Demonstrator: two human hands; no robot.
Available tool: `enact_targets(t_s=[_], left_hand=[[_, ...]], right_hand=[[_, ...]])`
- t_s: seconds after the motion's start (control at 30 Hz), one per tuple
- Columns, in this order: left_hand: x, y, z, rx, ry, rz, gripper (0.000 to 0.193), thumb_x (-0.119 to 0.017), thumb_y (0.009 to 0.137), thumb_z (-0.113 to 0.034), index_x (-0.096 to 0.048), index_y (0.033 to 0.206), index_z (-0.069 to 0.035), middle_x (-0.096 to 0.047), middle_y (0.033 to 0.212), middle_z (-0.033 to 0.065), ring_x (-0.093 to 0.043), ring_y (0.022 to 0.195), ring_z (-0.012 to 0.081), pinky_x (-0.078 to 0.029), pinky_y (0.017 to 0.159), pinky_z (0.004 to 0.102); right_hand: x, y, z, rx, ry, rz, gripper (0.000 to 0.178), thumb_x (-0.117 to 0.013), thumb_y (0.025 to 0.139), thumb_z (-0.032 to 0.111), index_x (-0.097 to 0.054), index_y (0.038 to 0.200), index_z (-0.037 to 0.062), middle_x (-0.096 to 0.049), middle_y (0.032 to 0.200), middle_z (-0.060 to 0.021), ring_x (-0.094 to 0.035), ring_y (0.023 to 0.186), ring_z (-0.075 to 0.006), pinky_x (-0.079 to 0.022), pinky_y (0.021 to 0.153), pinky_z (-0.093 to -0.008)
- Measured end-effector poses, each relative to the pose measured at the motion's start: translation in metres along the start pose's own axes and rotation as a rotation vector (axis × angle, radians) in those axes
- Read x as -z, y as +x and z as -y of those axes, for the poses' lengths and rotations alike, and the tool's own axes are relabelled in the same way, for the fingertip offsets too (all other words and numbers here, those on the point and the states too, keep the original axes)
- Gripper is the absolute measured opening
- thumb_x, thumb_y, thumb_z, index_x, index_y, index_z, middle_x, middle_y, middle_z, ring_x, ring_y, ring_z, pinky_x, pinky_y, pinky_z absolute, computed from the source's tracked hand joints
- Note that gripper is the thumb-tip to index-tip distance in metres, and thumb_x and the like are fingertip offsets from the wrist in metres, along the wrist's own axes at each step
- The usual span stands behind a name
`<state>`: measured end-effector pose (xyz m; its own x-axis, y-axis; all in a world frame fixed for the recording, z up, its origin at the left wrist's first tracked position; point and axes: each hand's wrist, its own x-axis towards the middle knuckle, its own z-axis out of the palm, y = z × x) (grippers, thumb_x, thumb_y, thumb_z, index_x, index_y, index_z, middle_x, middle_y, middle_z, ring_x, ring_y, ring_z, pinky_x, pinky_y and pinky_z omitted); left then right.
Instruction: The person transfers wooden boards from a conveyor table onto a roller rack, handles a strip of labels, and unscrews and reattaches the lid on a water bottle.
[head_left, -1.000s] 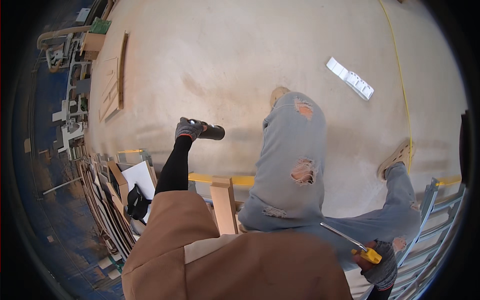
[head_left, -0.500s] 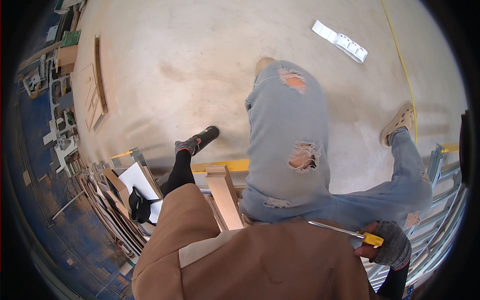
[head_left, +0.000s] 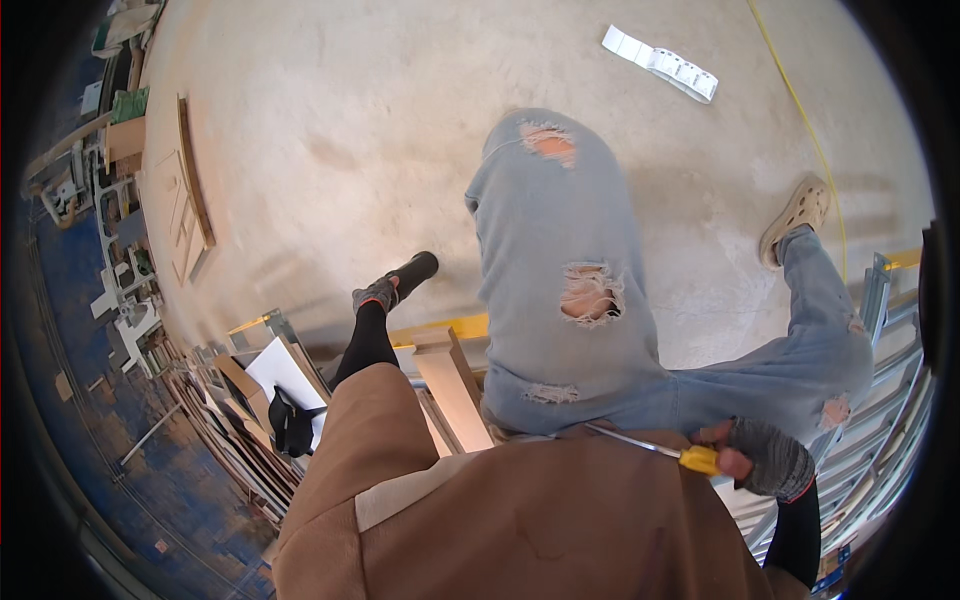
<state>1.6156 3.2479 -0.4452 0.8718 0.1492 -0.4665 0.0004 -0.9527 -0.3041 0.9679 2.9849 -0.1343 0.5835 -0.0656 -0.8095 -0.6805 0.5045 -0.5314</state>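
Observation:
My right hand [head_left: 772, 458], in a grey fingerless glove, is closed around the yellow handle of a screwdriver [head_left: 700, 460]. The long metal shaft points left across the front of my brown top, its tip by the waist of my jeans. Away to the left, my left hand [head_left: 376, 292], gloved the same way, is closed on a black cylinder [head_left: 414, 269] held out over the pale floor. Its kind cannot be made out. Most of the left fingers are hidden from this angle.
Behind my left arm, boards and panels [head_left: 245, 425] lean in a stack with a black item on them. A wooden post [head_left: 455, 385] stands by my hip. Metal racking [head_left: 880, 400] lies at right. On the floor are a white label strip [head_left: 662, 64] and a wooden frame [head_left: 192, 190].
My right hand has shifted left and upward with the screwdriver, bringing it closer to my waist. The left hand stays nearly still. The whole view has tilted slightly.

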Motion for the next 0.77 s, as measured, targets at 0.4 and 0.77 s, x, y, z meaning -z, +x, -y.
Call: enact_targets(t_s=[0.4,0.77], left_hand=[[0.144,-0.187,-0.229,-0.925,-0.940,-0.208,0.041,-0.071,0.082,-0.025,-0.055,0.108,0.001,-0.062,0.095,0.0102,-0.058,0.089,0.0177,-0.048,0.079,0.0312],[0.104,-0.566,-0.354,-2.158,0.275,0.885,0.076,-0.072,0.068,-0.059,-0.054,0.122,-0.008,-0.058,0.115,0.0179,-0.054,0.110,0.0305,-0.041,0.095,0.0389]], right_hand=[[0.030,0.047,0.012,0.104,-0.525,-0.226,0.045,-0.054,0.090,0.045,-0.064,0.102,0.0031,-0.066,0.089,-0.0153,-0.063,0.089,-0.0281,-0.046,0.085,-0.0351],[0.150,0.196,-0.010,0.817,-0.439,-0.416,0.047,-0.054,0.088,0.040,-0.053,0.123,0.0086,-0.059,0.117,-0.0169,-0.054,0.113,-0.0209,-0.040,0.100,-0.0356]])
